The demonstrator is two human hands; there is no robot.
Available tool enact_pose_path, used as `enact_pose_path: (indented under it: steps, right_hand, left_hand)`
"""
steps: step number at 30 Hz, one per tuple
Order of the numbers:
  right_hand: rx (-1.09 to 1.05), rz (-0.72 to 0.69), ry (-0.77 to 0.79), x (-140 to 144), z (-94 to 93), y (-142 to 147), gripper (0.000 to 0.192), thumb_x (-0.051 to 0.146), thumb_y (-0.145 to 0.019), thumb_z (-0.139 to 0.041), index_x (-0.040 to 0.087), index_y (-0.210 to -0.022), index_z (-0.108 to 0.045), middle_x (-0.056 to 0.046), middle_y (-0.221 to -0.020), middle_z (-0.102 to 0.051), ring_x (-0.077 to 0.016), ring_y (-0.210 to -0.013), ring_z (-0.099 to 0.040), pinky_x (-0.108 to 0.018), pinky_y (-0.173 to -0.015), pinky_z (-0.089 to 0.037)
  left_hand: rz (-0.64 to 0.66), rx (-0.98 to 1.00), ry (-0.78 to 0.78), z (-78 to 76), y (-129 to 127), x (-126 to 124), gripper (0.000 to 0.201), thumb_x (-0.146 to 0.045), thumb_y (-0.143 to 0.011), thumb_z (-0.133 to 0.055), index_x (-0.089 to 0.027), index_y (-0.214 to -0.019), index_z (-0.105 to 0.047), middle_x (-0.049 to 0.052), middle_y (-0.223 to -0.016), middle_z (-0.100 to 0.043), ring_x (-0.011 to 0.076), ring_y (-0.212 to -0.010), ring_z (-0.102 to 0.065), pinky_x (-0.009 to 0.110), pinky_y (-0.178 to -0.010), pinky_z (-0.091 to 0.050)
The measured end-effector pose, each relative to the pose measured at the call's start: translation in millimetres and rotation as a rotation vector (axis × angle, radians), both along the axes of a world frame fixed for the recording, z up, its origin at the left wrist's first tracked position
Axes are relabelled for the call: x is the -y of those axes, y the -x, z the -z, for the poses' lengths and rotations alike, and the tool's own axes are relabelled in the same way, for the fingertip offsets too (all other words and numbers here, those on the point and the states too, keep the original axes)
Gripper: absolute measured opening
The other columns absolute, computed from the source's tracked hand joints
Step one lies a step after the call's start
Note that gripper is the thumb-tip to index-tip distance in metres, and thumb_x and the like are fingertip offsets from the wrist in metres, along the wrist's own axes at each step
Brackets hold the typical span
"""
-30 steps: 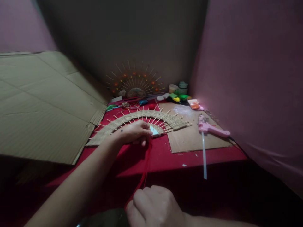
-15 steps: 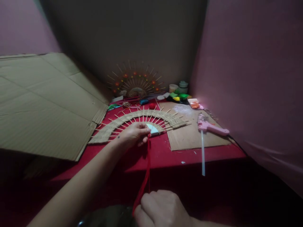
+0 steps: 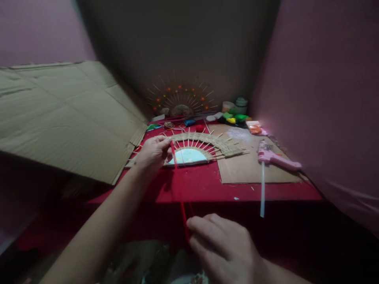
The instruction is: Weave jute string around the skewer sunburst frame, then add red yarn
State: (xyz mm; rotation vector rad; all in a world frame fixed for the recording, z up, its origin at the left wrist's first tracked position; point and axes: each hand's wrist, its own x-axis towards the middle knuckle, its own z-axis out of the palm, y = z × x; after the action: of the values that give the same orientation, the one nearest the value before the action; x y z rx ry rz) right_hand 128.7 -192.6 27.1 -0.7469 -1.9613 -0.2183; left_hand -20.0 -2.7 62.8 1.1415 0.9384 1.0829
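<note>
A half-round woven fan piece [image 3: 207, 141] of tan twine and thin wooden sticks lies on the red table [image 3: 204, 185], with a pale blue half-disc [image 3: 189, 156] at its centre. My left hand [image 3: 152, 153] rests at its left part and pinches a red yarn [image 3: 178, 177] by the weave. The yarn runs toward me down to my right hand [image 3: 225, 248], whose fingers lie over its near end at the table's front edge.
A pink glue gun [image 3: 274, 157] with a white stick lies on a brown cardboard sheet [image 3: 251, 169] to the right. A finished sunburst piece [image 3: 182, 100], clay lumps [image 3: 233, 117] and small jars stand at the back. A large cardboard panel [image 3: 65, 118] leans at left.
My left hand slid left along the weave, uncovering the pale blue half-disc. My right hand's fist loosened, with fingers now stretched over the yarn. The view shifted a little.
</note>
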Motion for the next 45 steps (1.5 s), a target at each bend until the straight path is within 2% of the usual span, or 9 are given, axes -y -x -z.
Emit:
enact_pose_path:
  steps: [5,16,23,29,34,36,37,41,45]
  right_hand:
    - [-0.094,0.031,0.134,1.3,3.9,-10.7,0.017,0.006,-0.083,-0.048,0.011,-0.087,-0.064,-0.014,-0.096,-0.066,-0.0155,-0.073,-0.059,-0.026,-0.058,-0.051]
    - [-0.085,0.207,0.27,-6.1,-4.8,-37.7,0.014,0.008,-0.084,-0.049,0.013,-0.086,-0.062,-0.005,-0.073,-0.065,-0.0134,-0.064,-0.062,-0.024,-0.06,-0.05]
    - [-0.096,0.236,0.508,-17.6,-4.4,-51.4,0.015,0.015,-0.086,-0.048,0.017,-0.078,-0.061,-0.001,-0.067,-0.064,-0.0101,-0.056,-0.058,-0.02,-0.053,-0.045]
    - [-0.051,0.249,0.591,-19.0,-8.4,-60.4,0.016,0.016,-0.085,-0.049,0.017,-0.076,-0.062,0.0,-0.063,-0.062,-0.0091,-0.053,-0.056,-0.019,-0.051,-0.042]
    - [0.017,0.26,0.571,-18.9,-12.0,-63.9,0.016,0.017,-0.085,-0.049,0.018,-0.075,-0.062,0.0,-0.063,-0.062,-0.0095,-0.054,-0.056,-0.02,-0.051,-0.042]
    - [0.035,0.255,0.558,-18.7,-13.6,-64.8,0.016,0.016,-0.085,-0.049,0.018,-0.076,-0.062,-0.001,-0.063,-0.062,-0.0097,-0.053,-0.056,-0.02,-0.051,-0.042]
    - [0.039,0.249,0.554,-18.6,-14.5,-65.0,0.016,0.016,-0.085,-0.049,0.018,-0.076,-0.062,-0.001,-0.063,-0.063,-0.0097,-0.054,-0.056,-0.02,-0.051,-0.043]
    - [0.042,0.239,0.542,-18.7,-19.3,-64.4,0.016,0.014,-0.084,-0.049,0.018,-0.077,-0.062,-0.001,-0.065,-0.064,-0.0097,-0.055,-0.058,-0.02,-0.053,-0.044]
    - [0.049,0.242,0.571,-19.9,-26.9,-65.2,0.016,0.015,-0.084,-0.05,0.018,-0.078,-0.064,0.0,-0.064,-0.065,-0.0102,-0.054,-0.058,-0.02,-0.051,-0.043]
  left_hand:
    - [-0.081,0.062,0.059,-2.3,-1.2,-2.6,0.021,-0.01,-0.081,-0.05,-0.015,-0.061,-0.046,-0.005,-0.04,-0.044,0.005,-0.03,-0.035,0.016,-0.032,-0.028]
    - [-0.36,0.037,-0.147,15.1,11.1,-6.9,0.016,-0.016,-0.082,-0.05,-0.017,-0.068,-0.045,-0.006,-0.043,-0.05,0.0056,-0.032,-0.044,0.016,-0.036,-0.034]
    - [-0.149,-0.489,-0.209,33.1,34.2,-7.1,0.013,-0.016,-0.073,-0.059,-0.018,-0.068,-0.047,-0.005,-0.04,-0.05,0.0065,-0.028,-0.039,0.016,-0.032,-0.023]
    - [0.031,-0.77,-0.251,26.1,55.0,-17.6,0.008,-0.011,-0.064,-0.062,-0.017,-0.064,-0.057,-0.003,-0.043,-0.052,0.009,-0.037,-0.045,0.019,-0.039,-0.027]
    - [-0.497,-1.039,-0.504,7.0,70.8,-23.3,0.011,-0.011,-0.066,-0.062,-0.018,-0.058,-0.058,0.002,-0.059,-0.053,0.0153,-0.059,-0.051,0.022,-0.053,-0.033]
    - [-0.574,-0.997,-0.637,0.6,63.4,-11.3,0.006,-0.013,-0.069,-0.062,-0.017,-0.064,-0.061,0.004,-0.071,-0.056,0.0168,-0.07,-0.052,0.023,-0.061,-0.036]
    - [-0.49,-0.928,-0.64,-2.0,55.6,-1.3,0.002,-0.016,-0.07,-0.063,-0.017,-0.068,-0.063,0.004,-0.072,-0.056,0.0163,-0.07,-0.051,0.023,-0.063,-0.037]
    - [0.409,-0.619,-0.384,-5.4,8.5,50.1,0.028,-0.03,-0.071,-0.067,-0.02,-0.097,-0.066,0.001,-0.075,-0.061,0.0142,-0.065,-0.053,0.022,-0.061,-0.04]
    - [0.695,-0.677,-0.478,2.4,-26.8,78.0,0.042,-0.03,-0.074,-0.066,-0.021,-0.115,-0.06,0.004,-0.087,-0.064,0.0161,-0.075,-0.056,0.023,-0.068,-0.042]
